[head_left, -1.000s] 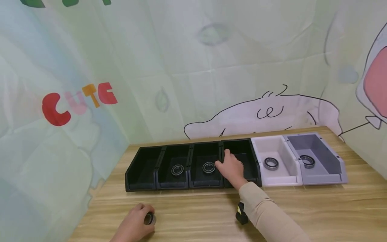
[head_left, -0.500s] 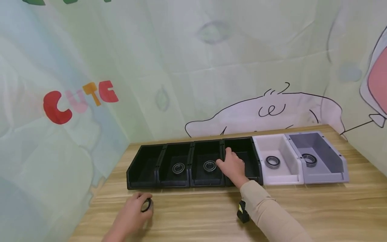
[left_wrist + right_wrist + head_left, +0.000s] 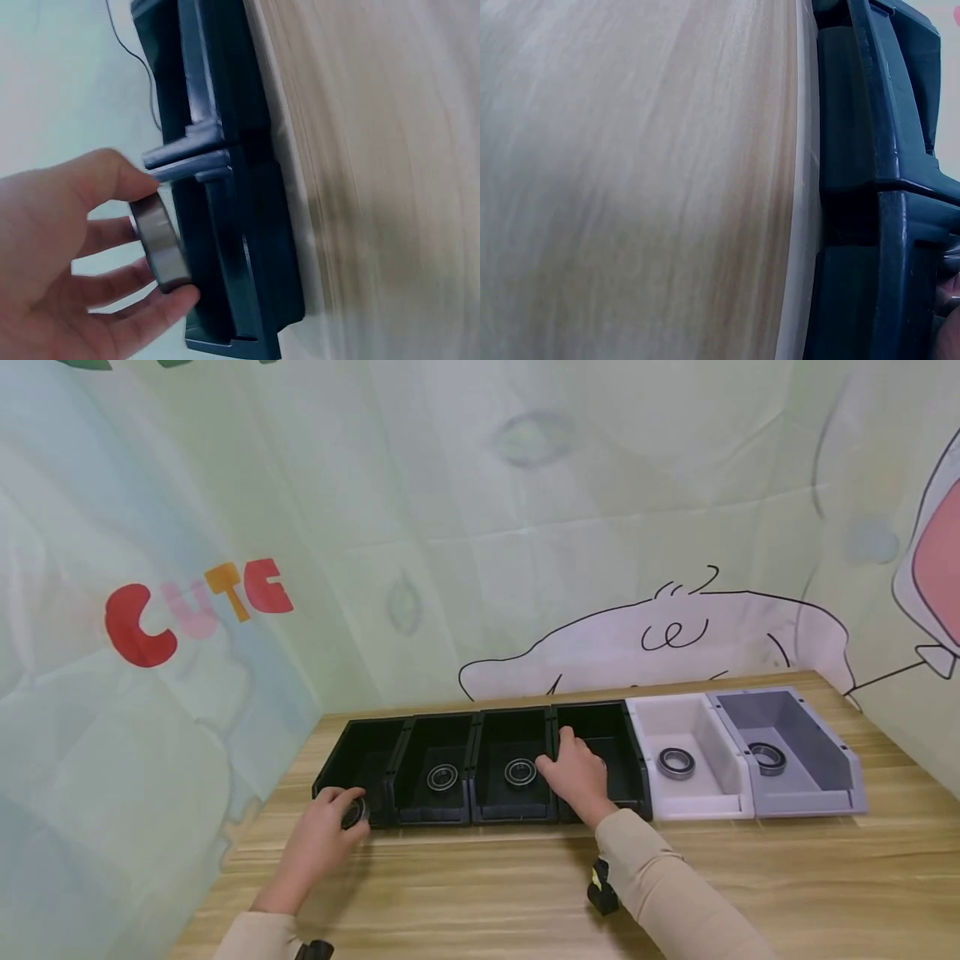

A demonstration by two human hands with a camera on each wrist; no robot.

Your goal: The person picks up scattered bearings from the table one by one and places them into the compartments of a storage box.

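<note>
My left hand (image 3: 321, 837) grips a ball bearing (image 3: 355, 812) at the front of the leftmost black bin (image 3: 365, 760). In the left wrist view, thumb and fingers hold that bearing (image 3: 163, 244) by its rim, tilted on edge beside the bin's front lip. My right hand (image 3: 577, 777) reaches into the fourth black bin (image 3: 618, 781), fingers curled down. A bearing there is almost wholly hidden by the hand; the right wrist view shows a sliver of shiny metal (image 3: 952, 259) against the fingertips (image 3: 949, 330).
Single bearings lie in the second black bin (image 3: 442, 777), the third black bin (image 3: 520, 772), the white bin (image 3: 693, 727) and the grey bin (image 3: 813, 760). The bins stand side by side on a wooden table (image 3: 465, 893), before a printed cloth backdrop (image 3: 450, 527).
My left hand has lifted the bearing from the table and carried it forward to the leftmost bin. The right hand has stayed in the fourth bin.
</note>
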